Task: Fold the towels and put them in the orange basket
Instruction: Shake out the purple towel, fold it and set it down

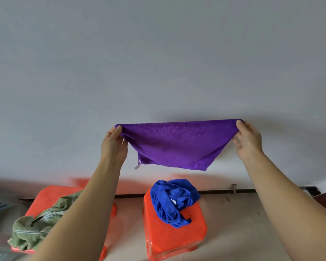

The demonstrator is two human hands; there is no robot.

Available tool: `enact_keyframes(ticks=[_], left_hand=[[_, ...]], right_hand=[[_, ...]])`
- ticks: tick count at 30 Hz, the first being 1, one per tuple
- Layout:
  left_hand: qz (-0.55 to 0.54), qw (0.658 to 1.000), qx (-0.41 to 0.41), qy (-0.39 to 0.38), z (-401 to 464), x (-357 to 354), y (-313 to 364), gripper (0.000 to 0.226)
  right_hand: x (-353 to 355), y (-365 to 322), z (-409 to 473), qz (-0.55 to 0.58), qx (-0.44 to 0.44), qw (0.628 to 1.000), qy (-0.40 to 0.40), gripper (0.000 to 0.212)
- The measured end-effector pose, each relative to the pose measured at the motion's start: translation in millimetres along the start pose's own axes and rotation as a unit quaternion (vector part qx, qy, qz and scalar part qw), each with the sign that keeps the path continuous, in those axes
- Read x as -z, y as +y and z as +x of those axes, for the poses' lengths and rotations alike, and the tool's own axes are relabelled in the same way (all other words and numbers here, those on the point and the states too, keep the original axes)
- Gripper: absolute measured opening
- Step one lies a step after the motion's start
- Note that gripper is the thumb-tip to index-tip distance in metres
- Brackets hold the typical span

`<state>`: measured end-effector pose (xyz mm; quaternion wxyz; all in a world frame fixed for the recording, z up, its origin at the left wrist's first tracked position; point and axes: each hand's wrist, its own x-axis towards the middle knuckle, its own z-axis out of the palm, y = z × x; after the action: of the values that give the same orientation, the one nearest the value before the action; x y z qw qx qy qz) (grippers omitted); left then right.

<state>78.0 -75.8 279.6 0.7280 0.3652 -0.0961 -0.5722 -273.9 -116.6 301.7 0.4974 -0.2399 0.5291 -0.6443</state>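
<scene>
left hand (114, 143): raised in front of the wall, pinching the upper left corner of the purple towel between thumb and fingers
right hand (248, 140): raised, pinching the upper right corner of the same towel; thumb on the near side, other fingers partly hidden behind the cloth
purple towel (175, 145): held up in the air, top edge stretched taut between both hands, the rest hanging down and narrowing toward the bottom; a small pale loop tag hangs at the lower left corner; looks doubled over, can't tell for sure
blue towel (172, 199): crumpled in a heap on top of the right orange stool, part draping down its near side, white label showing
green towel (31, 226): bunched on the left orange item, partly behind the left forearm, spilling over its near left edge
stool (174, 240): orange plastic, on the floor below the purple towel
left orange item (51, 194): orange plastic, left of the stool, apart from it; basket or stool, can't tell
wall (158, 63): plain grey-white, fills the upper view
floor (239, 223): light tiles, dark skirting strip at the wall base
</scene>
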Motion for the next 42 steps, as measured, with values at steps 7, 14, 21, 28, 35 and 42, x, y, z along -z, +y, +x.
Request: enact_keyframes(ticks=[7,14,21,28,35,42], left_hand=[[0.085,0.995,0.042,0.013,55,10,-33,0.025],[0.072,0.995,0.050,0.046,68,7,-44,0.018],[0.058,0.996,0.071,-0.011,17,35,-40,0.041],[0.150,0.978,0.139,0.035,-49,112,-58,0.030],[0.199,0.933,0.269,0.130,-103,202,-107,0.034],[0.224,0.916,0.292,0.158,-69,235,-147,0.017]], right_hand=[[-6,22,47,-0.062,-0.027,0.997,0.021,0.018],[3,36,58,-0.063,-0.042,0.997,0.024,0.018],[35,39,21,-0.120,-0.051,0.992,0.000,0.016],[92,81,-32,-0.180,-0.118,0.977,0.013,0.022],[163,159,-76,-0.268,-0.239,0.932,0.047,0.019],[178,218,-58,-0.297,-0.282,0.910,0.069,0.016]])
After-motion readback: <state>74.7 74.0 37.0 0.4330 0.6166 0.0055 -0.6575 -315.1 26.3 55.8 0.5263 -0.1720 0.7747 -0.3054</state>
